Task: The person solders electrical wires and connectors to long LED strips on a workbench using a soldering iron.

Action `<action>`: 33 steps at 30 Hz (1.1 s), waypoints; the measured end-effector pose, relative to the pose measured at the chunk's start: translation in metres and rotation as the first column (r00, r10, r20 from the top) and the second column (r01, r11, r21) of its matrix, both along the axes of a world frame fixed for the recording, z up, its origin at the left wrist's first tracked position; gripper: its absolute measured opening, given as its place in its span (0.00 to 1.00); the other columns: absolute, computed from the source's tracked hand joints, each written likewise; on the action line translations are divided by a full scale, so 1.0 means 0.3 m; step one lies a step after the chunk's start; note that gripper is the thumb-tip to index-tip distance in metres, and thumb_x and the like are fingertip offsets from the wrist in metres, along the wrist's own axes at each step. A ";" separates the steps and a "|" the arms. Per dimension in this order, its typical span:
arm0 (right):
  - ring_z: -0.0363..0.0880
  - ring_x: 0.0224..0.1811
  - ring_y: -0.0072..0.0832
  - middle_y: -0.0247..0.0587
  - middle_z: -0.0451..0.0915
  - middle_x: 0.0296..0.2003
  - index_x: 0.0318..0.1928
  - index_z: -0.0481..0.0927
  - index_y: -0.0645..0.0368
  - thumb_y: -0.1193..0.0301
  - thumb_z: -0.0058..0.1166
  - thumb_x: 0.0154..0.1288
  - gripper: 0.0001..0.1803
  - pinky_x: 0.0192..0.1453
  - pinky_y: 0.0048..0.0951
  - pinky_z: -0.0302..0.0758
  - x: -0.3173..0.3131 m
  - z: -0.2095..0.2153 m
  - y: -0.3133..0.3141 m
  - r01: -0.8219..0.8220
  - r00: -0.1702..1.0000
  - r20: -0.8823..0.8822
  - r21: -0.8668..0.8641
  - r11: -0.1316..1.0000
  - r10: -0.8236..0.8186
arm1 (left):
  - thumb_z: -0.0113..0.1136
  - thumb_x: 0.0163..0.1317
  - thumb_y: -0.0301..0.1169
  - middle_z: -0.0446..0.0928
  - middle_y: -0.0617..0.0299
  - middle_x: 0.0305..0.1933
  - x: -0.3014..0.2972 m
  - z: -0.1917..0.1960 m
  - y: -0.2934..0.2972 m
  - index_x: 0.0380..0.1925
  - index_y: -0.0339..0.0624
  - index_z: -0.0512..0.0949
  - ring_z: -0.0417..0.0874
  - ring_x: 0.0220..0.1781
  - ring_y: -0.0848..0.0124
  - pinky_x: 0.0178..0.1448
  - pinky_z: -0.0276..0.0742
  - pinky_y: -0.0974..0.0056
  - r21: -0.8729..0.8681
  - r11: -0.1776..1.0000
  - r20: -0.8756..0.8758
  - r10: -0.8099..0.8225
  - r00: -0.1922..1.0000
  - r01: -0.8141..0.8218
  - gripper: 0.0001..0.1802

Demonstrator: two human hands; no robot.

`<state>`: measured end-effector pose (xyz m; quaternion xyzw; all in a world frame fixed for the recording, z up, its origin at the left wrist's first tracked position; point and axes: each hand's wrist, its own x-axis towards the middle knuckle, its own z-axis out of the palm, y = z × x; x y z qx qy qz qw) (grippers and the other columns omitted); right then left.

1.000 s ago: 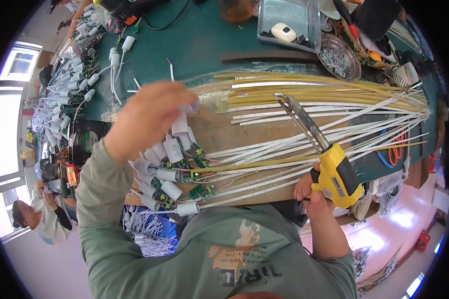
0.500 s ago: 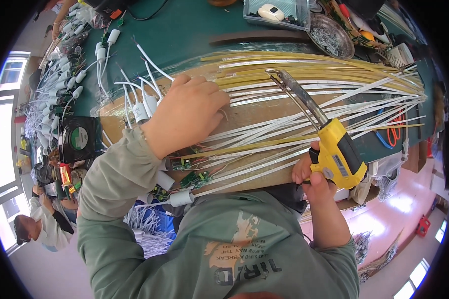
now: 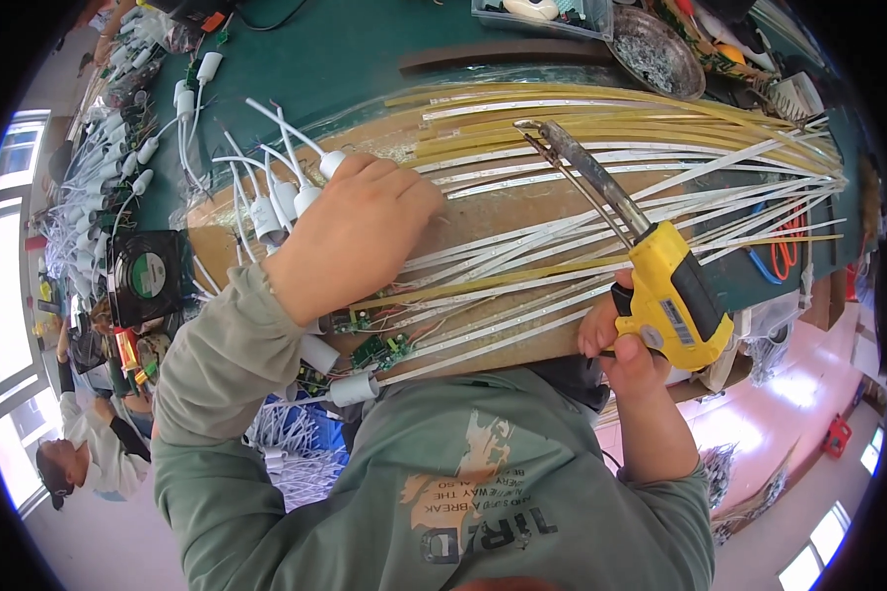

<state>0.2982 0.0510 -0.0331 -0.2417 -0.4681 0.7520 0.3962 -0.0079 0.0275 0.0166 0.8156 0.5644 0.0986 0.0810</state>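
Observation:
My right hand (image 3: 626,340) grips a yellow and black soldering gun (image 3: 672,295) by its handle. Its long metal tip points up and left over the LED strips (image 3: 552,231), thin white and yellow bands fanned across a cardboard sheet (image 3: 483,209). Over the sheet's left part, my left hand (image 3: 360,231) is closed with its fingers curled downward; whatever they pinch is hidden beneath the hand. White cylindrical lamp caps (image 3: 266,217) with white wires lie beside it, one touching or close to its knuckles. Below my left wrist are small green circuit boards (image 3: 379,350) and another white cap (image 3: 353,390).
Many wired caps (image 3: 89,197) are piled at the left, near a black fan (image 3: 148,278). A metal bowl (image 3: 695,79) of scraps and a clear bin (image 3: 562,28) stand at the back. Orange-handled pliers (image 3: 784,246) lie right. Another person (image 3: 94,443) is at far left.
The view has shifted slightly, moving the table's items a little up and left. A white cap now shows beside my left hand's knuckles. My right hand keeps the soldering gun in nearly the same pose.

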 end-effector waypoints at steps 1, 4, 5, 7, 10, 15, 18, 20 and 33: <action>0.67 0.23 0.23 0.34 0.69 0.25 0.64 0.60 0.66 0.62 0.60 0.62 0.36 0.30 0.26 0.70 0.001 -0.001 -0.001 0.000 1.000 0.004 0.000 1.000 0.000 | 0.60 0.54 0.26 0.77 0.57 0.36 0.002 -0.009 -0.003 0.34 0.42 0.78 0.76 0.43 0.56 0.51 0.69 0.55 0.059 0.998 0.082 0.016 0.997 -0.021 0.07; 0.67 0.24 0.23 0.34 0.69 0.25 0.64 0.60 0.66 0.62 0.60 0.63 0.36 0.30 0.26 0.70 0.004 -0.001 -0.003 0.001 1.000 0.021 -0.006 1.000 -0.001 | 0.59 0.55 0.25 0.79 0.56 0.37 0.009 0.003 -0.010 0.34 0.41 0.78 0.77 0.43 0.55 0.50 0.70 0.54 -0.020 0.998 0.084 0.064 0.994 -0.062 0.06; 0.67 0.24 0.23 0.34 0.69 0.25 0.64 0.60 0.66 0.62 0.60 0.63 0.36 0.30 0.26 0.70 0.003 0.000 -0.003 0.001 1.000 0.021 -0.007 1.000 0.000 | 0.59 0.55 0.25 0.79 0.56 0.37 0.011 0.004 -0.013 0.34 0.41 0.78 0.77 0.43 0.55 0.50 0.70 0.54 -0.022 0.998 0.083 0.065 0.994 -0.063 0.06; 0.67 0.23 0.23 0.35 0.69 0.25 0.64 0.60 0.67 0.62 0.59 0.63 0.35 0.30 0.26 0.70 0.002 0.003 -0.002 -0.003 1.000 0.020 0.008 1.000 0.003 | 0.59 0.56 0.25 0.79 0.56 0.36 0.016 0.001 -0.016 0.34 0.41 0.78 0.78 0.41 0.54 0.48 0.71 0.53 -0.051 0.994 0.104 0.101 0.989 -0.096 0.06; 0.68 0.24 0.23 0.35 0.70 0.25 0.64 0.60 0.67 0.62 0.59 0.64 0.35 0.30 0.26 0.70 0.004 0.003 0.001 -0.012 1.000 0.026 0.014 1.000 0.012 | 0.58 0.56 0.25 0.79 0.55 0.35 0.024 -0.011 -0.017 0.34 0.41 0.77 0.78 0.40 0.54 0.46 0.71 0.53 -0.042 0.993 0.124 0.116 0.986 -0.112 0.05; 0.67 0.22 0.22 0.33 0.68 0.22 0.62 0.63 0.64 0.56 0.66 0.59 0.39 0.27 0.26 0.70 -0.010 0.027 -0.008 0.034 0.994 0.103 -0.027 0.999 -0.031 | 0.59 0.56 0.25 0.79 0.55 0.34 0.039 -0.010 -0.013 0.33 0.41 0.77 0.78 0.40 0.53 0.46 0.72 0.54 -0.031 0.991 0.119 0.132 0.984 -0.129 0.04; 0.68 0.21 0.22 0.34 0.69 0.23 0.62 0.64 0.65 0.56 0.67 0.58 0.39 0.27 0.25 0.70 0.008 0.021 -0.010 0.000 0.981 0.193 0.026 1.000 -0.005 | 0.59 0.56 0.25 0.79 0.55 0.34 0.039 -0.018 -0.013 0.33 0.42 0.77 0.78 0.40 0.53 0.46 0.72 0.54 0.001 0.991 0.129 0.129 0.983 -0.130 0.04; 0.68 0.21 0.22 0.34 0.70 0.23 0.62 0.64 0.66 0.56 0.67 0.58 0.39 0.27 0.24 0.70 0.023 0.015 -0.006 -0.032 0.963 0.269 0.069 0.997 0.012 | 0.59 0.56 0.24 0.79 0.56 0.34 0.040 -0.029 -0.013 0.33 0.42 0.77 0.78 0.40 0.53 0.46 0.72 0.54 0.025 0.992 0.139 0.121 0.983 -0.125 0.04; 0.71 0.26 0.23 0.35 0.72 0.26 0.62 0.64 0.67 0.55 0.68 0.57 0.41 0.31 0.26 0.73 -0.004 0.056 -0.017 -0.154 0.954 0.238 -0.134 0.979 0.183 | 0.57 0.52 0.24 0.77 0.59 0.33 0.037 -0.049 0.013 0.34 0.42 0.78 0.77 0.38 0.59 0.44 0.69 0.58 0.131 0.985 0.095 0.098 0.991 -0.111 0.08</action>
